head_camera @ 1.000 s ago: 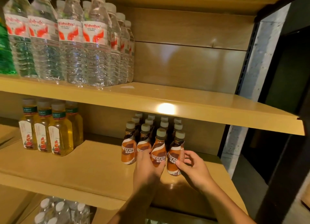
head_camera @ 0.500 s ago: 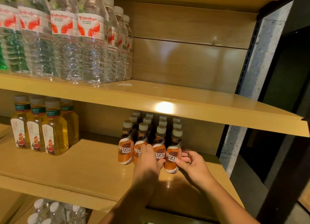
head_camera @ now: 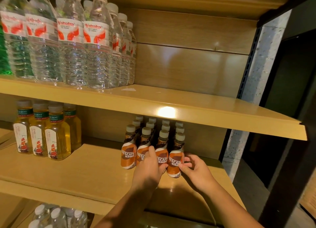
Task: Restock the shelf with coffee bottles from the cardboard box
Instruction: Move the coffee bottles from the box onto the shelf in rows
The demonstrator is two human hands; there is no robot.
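Front-row coffee bottles stand straighter than a second ago, nudged back into line.
Left hand curls round the third bottle; right hand pinches the end bottle between thumb and bent fingers. All stand in four files on the middle shelf, well right of the yellow tea bottles.

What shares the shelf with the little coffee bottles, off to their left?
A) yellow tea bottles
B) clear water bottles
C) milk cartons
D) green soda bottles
A: the yellow tea bottles stand left of the coffee bottles on the same shelf, while the water bottles are one shelf higher.
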